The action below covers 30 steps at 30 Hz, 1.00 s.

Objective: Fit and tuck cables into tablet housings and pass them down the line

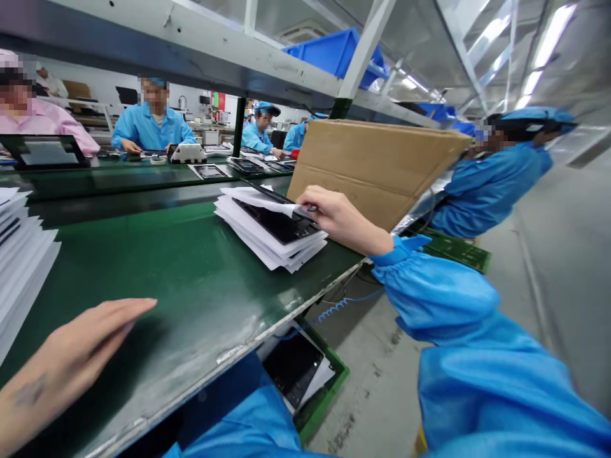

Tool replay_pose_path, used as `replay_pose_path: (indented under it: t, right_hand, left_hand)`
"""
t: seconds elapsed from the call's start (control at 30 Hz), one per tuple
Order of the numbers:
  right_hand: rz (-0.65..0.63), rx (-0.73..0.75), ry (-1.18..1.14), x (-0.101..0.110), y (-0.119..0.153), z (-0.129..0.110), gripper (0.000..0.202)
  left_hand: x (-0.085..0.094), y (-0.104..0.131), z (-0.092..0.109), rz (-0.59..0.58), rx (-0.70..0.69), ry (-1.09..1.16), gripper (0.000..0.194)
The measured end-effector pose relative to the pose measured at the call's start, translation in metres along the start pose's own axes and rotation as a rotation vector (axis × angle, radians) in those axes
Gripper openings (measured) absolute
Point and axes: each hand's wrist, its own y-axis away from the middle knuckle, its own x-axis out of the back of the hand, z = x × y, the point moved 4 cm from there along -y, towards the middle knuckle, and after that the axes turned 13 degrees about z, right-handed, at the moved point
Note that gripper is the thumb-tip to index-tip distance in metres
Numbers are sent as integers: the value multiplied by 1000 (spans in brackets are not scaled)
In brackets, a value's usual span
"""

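My right hand pinches the near end of a thin black panel together with a white sheet, lifted above a stack of white sheets. Another black panel lies on top of that stack, beneath the raised one. My left hand hovers over the green table at the lower left, its fingers stretched out and holding nothing. At the left edge stands a taller stack of white sheets with dark edges showing between some of them.
A cardboard sheet leans upright behind my right hand. Below the table edge, a green crate holds a black panel. A metal shelf crosses overhead. People in blue and pink sit across the table; another person in blue is at the right.
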Motion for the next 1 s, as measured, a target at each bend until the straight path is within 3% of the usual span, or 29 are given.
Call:
replay_pose_path:
  t: [0.07, 0.13, 0.2, 0.27, 0.4, 0.47, 0.53, 0.6, 0.7, 0.77, 0.83, 1.0]
  right_hand:
    - [81, 58, -10, 0, -12, -35, 23]
    - [151, 213, 0, -2, -16, -86, 25]
    - [166, 370, 21, -11, -13, -139, 29]
    - [151, 437, -23, -24, -4, -181, 29]
    - [119, 413, -254, -65, 16, -229, 29]
    - [63, 332, -459, -88, 25, -241, 25]
    - [-3, 231, -667, -107, 31, -249, 19]
    - [-67, 165, -782, -120, 34, -254, 14]
    - [-140, 182, -768, -127, 36, -261, 22]
    - [-144, 221, -748, -126, 35, -264, 31]
    - [-137, 251, -754, -124, 34, -266, 36]
    - [-141, 288, -731, -126, 28, -275, 36]
  left_hand:
    - [-25, -23, 14, -139, 434, 384, 38]
    - [-47, -43, 40, -242, 711, 870, 61]
    - [-56, -58, 62, -218, 775, 1182, 70]
    - [-56, -60, 69, -97, 771, 1243, 66]
    - [-38, -23, 46, 143, 838, 972, 58]
    - [-25, 0, 29, 123, 842, 837, 60]
    - [-10, 19, 14, 15, 836, 657, 66]
    - [7, 31, 3, -40, 741, 335, 72]
    - [30, 37, 0, 23, 371, -294, 68]
    - [28, 43, 3, -25, 153, -500, 55]
    - [18, 52, 3, -137, 61, -509, 47]
    - [6, 63, -6, -198, 111, -473, 50]
